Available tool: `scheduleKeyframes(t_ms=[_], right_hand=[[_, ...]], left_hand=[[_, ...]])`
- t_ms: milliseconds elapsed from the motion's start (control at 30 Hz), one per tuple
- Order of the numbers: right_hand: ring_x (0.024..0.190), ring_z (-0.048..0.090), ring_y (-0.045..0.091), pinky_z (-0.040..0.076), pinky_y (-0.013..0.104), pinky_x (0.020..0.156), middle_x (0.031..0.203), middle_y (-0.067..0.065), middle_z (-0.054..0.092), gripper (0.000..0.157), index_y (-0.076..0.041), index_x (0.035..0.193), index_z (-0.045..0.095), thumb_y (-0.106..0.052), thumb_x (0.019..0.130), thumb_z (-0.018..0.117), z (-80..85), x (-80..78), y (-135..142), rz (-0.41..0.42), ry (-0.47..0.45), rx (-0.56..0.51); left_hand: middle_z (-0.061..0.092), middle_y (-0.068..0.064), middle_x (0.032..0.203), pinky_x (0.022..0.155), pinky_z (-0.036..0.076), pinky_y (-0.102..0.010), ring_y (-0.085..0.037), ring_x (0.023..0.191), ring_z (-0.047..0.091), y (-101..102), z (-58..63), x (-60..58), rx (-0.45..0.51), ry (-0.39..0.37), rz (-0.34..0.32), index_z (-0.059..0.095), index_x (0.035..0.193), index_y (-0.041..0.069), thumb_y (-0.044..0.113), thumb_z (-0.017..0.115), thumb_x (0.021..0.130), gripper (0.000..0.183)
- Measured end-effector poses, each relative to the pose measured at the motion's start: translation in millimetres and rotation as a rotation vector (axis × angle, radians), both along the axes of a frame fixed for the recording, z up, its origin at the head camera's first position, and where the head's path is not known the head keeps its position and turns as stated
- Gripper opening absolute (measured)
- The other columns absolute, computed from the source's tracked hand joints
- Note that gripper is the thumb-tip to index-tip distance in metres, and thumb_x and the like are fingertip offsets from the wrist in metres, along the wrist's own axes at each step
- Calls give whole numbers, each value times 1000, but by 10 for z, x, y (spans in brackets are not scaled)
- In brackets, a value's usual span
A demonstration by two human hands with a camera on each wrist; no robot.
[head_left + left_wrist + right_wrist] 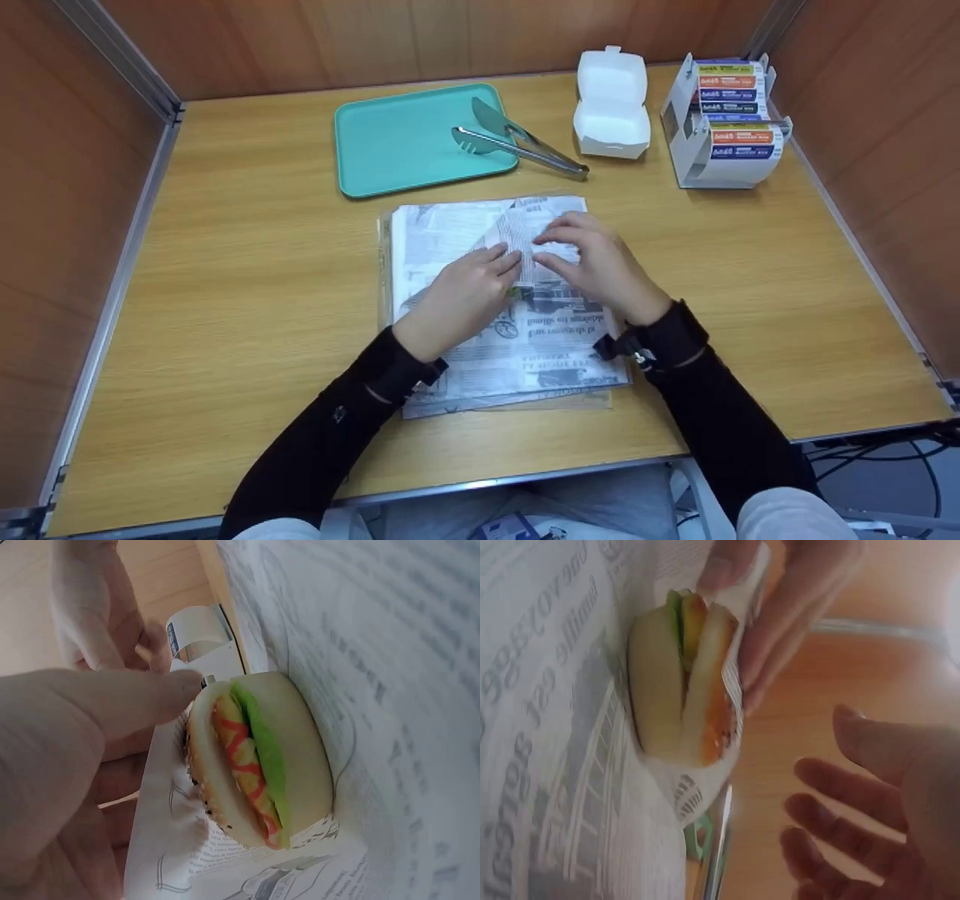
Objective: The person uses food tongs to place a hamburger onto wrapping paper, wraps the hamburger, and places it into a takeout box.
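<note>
A stack of newsprint-patterned wrapping paper (480, 382) lies on the table. On it is a burger (232, 765) with a seeded bun top, green lettuce and a yellow filling striped red; the head view mostly hides it under a folded paper flap (517, 225). My left hand (469, 296) presses this flap over the bun with rather straight fingers. Its thumb (169, 694) lies by the bun's upper edge, inside the paper. Just right of the flap, my right hand (604, 262) hovers with loosely bent, spread fingers, holding nothing.
Behind the paper, a teal tray (390, 150) bears the heads of metal tongs (540, 154), whose handle end overhangs its right edge. Further right stand an unfolded white takeaway box (613, 112) and a dispenser (724, 127) of label rolls. Wooden panels enclose the table's back and sides.
</note>
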State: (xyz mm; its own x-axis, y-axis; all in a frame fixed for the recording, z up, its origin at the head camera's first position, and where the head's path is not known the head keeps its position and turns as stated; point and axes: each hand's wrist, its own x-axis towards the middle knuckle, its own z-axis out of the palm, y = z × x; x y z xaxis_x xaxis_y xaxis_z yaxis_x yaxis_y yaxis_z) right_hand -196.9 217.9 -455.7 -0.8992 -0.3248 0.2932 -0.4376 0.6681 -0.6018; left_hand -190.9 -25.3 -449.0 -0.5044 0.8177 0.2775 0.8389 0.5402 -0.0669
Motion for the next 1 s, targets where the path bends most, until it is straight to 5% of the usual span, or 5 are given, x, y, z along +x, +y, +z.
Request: scheduleKeyframes(t_ms=[100,233,467,733,1000], right_hand=[[130,61,23,49,43,114,136,3,72,34,-11,132,76,-22,100,77,-85,23,-138,127,80,30],[140,59,26,45,49,118,143,4,68,38,-11,140,69,-21,103,73,-170,102,-150,157,87,60],[150,48,30,37,54,123,152,1,60,42,-14,144,66,-30,105,71,-118,169,-119,170,65,155],[160,29,34,32,62,124,171,11,35,71,-8,162,43,-42,105,69,163,362,-280,246,-57,443],[160,27,32,31,57,126,172,18,29,76,0,162,38,-44,107,65,173,397,-416,276,-43,528]], left_hand=[[67,-21,141,118,45,-41,-35,136,62,-32,4,-14,39,-101,-24,69,136,-4,17,84,94,49],[65,-21,143,115,49,-41,-34,138,60,-38,37,-32,77,-207,-9,68,137,-4,17,81,97,47],[67,-20,142,107,56,-39,-31,133,65,-64,93,-63,87,-233,21,68,137,-4,19,81,98,47],[60,-19,150,121,42,-51,-32,142,57,-200,126,-132,50,-288,-24,66,140,0,19,83,96,52],[55,-16,157,126,32,-56,-31,149,49,-391,143,-158,20,-321,-14,64,145,7,18,83,96,54]])
